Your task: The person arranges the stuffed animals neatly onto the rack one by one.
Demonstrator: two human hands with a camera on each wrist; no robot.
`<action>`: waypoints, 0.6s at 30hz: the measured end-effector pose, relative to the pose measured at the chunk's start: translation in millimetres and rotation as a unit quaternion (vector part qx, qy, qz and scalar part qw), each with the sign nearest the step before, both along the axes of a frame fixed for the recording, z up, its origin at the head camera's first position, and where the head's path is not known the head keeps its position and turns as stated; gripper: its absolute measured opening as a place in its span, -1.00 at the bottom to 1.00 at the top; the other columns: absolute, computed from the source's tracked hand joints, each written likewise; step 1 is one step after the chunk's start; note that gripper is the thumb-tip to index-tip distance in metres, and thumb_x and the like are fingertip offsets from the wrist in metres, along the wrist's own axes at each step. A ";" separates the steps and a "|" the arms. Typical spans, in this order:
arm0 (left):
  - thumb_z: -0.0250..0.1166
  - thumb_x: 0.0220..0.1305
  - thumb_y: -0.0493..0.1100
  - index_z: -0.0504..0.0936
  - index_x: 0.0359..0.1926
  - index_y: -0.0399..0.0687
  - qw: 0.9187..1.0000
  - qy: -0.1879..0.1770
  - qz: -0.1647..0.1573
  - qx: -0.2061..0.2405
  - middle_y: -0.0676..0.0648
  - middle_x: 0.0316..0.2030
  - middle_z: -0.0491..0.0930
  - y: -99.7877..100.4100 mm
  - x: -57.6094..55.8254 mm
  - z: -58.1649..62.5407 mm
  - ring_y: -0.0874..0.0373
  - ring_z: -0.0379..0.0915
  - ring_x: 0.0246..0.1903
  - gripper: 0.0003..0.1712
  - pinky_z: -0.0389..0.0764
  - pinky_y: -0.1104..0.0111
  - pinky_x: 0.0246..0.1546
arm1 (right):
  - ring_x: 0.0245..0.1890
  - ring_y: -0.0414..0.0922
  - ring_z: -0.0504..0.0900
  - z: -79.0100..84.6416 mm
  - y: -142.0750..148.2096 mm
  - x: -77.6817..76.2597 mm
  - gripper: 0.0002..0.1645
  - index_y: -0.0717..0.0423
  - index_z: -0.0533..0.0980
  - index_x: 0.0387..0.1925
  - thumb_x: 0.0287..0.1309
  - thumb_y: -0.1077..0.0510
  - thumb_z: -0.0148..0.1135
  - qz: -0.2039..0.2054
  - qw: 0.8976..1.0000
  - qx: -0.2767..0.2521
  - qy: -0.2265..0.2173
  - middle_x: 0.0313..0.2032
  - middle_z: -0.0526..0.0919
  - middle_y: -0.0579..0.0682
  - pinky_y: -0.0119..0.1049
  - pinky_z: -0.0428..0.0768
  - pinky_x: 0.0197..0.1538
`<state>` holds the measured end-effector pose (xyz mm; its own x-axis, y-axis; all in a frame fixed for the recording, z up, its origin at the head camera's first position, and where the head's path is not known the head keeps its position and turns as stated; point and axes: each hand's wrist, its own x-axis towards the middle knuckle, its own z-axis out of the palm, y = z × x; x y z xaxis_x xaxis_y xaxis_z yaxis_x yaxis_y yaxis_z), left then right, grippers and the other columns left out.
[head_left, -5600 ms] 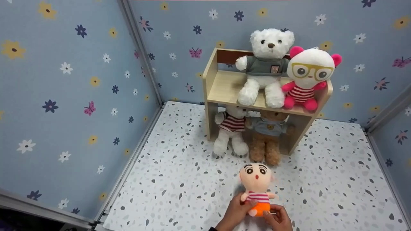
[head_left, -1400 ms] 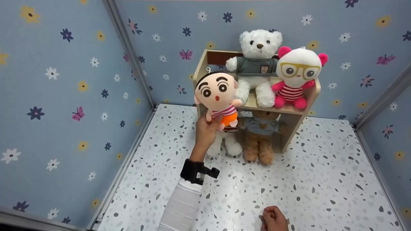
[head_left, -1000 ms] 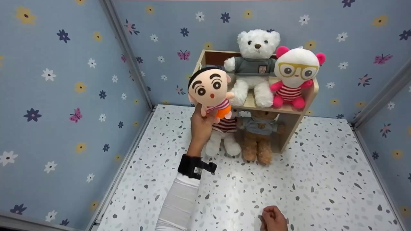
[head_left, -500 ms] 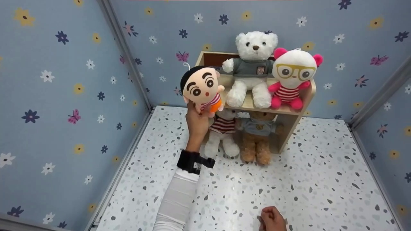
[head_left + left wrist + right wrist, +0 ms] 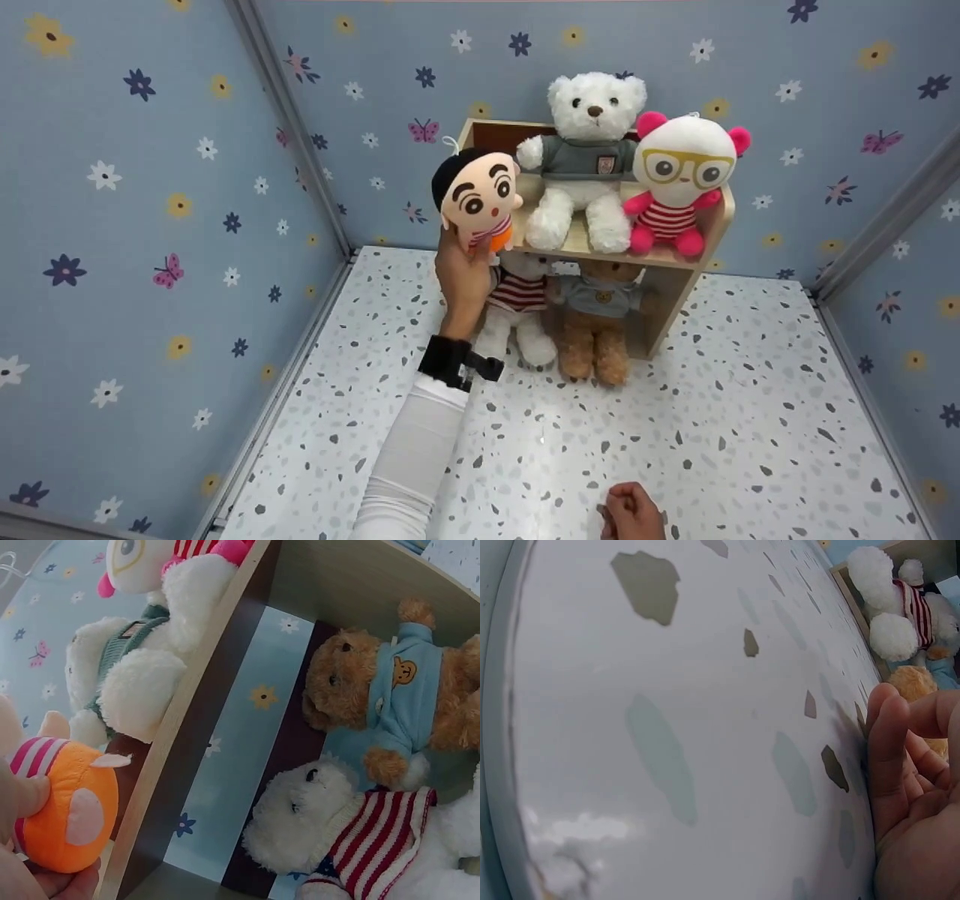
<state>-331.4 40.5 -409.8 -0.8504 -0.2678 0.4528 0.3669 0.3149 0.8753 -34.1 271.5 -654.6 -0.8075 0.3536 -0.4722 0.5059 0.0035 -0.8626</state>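
Note:
My left hand (image 5: pixel 461 281) grips a plush doll (image 5: pixel 476 196) with black hair, a striped shirt and orange shorts. It holds the doll at the left end of the small wooden shelf's (image 5: pixel 517 187) upper level, beside a white teddy bear (image 5: pixel 585 161) in a grey sweater. In the left wrist view the doll's orange bottom (image 5: pixel 94 829) is close to the shelf board's edge; whether it touches cannot be seen. My right hand (image 5: pixel 634 514) rests on the speckled table near the front, fingers loosely curled, holding nothing. Its fingertips (image 5: pixel 889 716) come together in the right wrist view.
A panda plush (image 5: pixel 675 187) with yellow glasses sits on the upper level's right. Below stand a white bear (image 5: pixel 517 300) in a striped top and a brown bear (image 5: pixel 596 322) in a blue shirt. Flowered panels (image 5: pixel 172 187) enclose the table (image 5: pixel 555 450).
Both hands held the doll near the front; the left hand has carried it up to the shelf's left end, lately farther back. The right hand has let go and stays near the front.

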 end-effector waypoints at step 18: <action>0.38 0.36 -0.15 0.46 0.31 -0.12 0.999 -0.006 0.029 -0.033 -0.18 0.14 0.65 11.5 -22.3 4.2 -0.07 0.58 0.14 -0.45 0.53 0.09 0.16 | -0.65 -0.10 0.51 2.7 0.1 0.1 -0.87 0.24 0.49 -0.13 0.35 0.24 0.14 0.002 1.000 0.014 -0.006 -0.57 0.54 -0.01 -0.23 0.56 -0.54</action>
<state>-353.7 52.0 -405.7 -0.8395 -0.2865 0.4617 0.3367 0.3925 0.8559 -34.0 271.6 -651.9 -0.8035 0.3639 -0.4712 0.5157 0.0300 -0.8563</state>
